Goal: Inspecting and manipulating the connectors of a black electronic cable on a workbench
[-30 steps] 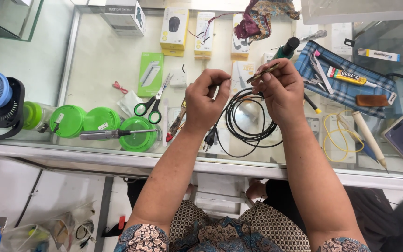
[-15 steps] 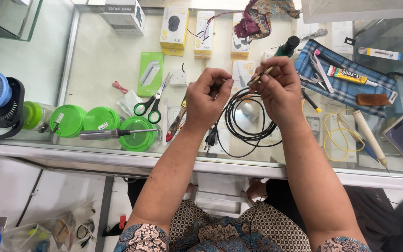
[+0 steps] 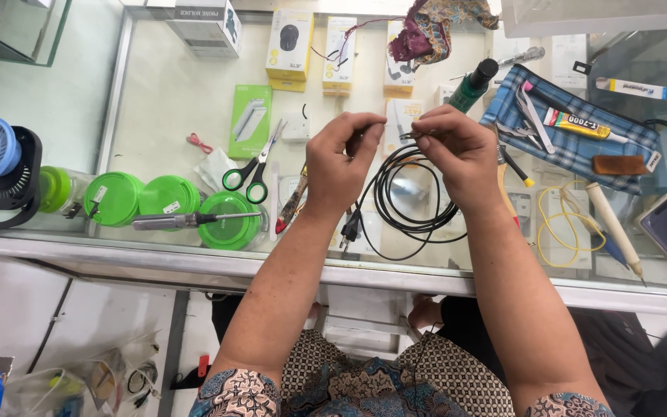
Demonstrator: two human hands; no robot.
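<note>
Head view, left to right: green lids (image 3: 165, 202) lower left on glass counter (image 3: 156, 100); green-handled scissors (image 3: 252, 168); left hand (image 3: 341, 166) pinching black coiled cable (image 3: 407, 193) at centre; right hand (image 3: 461, 150) pinching, probably same cable; blue plaid pouch (image 3: 580, 147) upper right.

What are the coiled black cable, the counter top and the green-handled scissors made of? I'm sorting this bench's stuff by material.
Coiled black cable: looks like rubber or plastic sheathing, smooth with a slight sheen, bending in loose loops. Counter top: clear glass, since boxed goods show through it and it reflects light. Green-handled scissors: bright, likely steel blades with glossy green plastic loops. Both hands pinch the cable's end.
</note>
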